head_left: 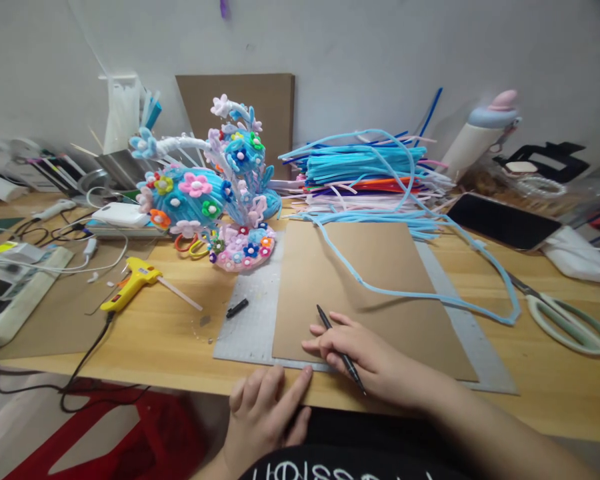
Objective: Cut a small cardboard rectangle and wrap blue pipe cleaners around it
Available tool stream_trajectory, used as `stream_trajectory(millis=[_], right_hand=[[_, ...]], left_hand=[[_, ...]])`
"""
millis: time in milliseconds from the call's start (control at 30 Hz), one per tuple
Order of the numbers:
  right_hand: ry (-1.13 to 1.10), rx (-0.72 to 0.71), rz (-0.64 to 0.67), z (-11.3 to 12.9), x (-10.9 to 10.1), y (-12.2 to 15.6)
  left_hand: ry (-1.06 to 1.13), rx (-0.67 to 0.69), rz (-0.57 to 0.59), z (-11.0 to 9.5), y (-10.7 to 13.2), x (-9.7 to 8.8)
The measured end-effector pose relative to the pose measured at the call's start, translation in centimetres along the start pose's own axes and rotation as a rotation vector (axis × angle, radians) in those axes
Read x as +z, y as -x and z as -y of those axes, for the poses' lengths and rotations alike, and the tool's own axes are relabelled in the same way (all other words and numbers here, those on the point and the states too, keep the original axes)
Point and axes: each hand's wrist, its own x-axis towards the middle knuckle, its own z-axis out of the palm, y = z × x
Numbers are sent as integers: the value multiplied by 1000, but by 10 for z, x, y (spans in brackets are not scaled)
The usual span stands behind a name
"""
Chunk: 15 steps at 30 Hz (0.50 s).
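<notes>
My right hand (367, 357) rests on the near edge of a brown cardboard sheet (380, 280) and grips a black pen (340, 350), tip pointing up-left. My left hand (265, 407) lies at the table's front edge beside it, fingers loosely curled, holding nothing. The cardboard lies on a grey cutting mat (253, 320). A long light-blue pipe cleaner (430, 297) loops across the cardboard. A black pen cap (237, 307) lies on the mat to the left.
A colourful pipe-cleaner flower sculpture (215, 193) stands at the back left. A stack of pipe cleaners (365, 170) lies behind the cardboard. A yellow glue gun (130, 283) is at left, scissors (565, 320) and a phone (503, 220) at right, a bottle (483, 137) behind.
</notes>
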Motion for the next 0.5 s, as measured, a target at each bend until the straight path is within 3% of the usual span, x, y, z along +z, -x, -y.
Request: stream_trajectory(millis=[500], right_hand=[[1,-9,-11,-3,1,0]], left_hand=[[18,111,-35,-5,-14,6]])
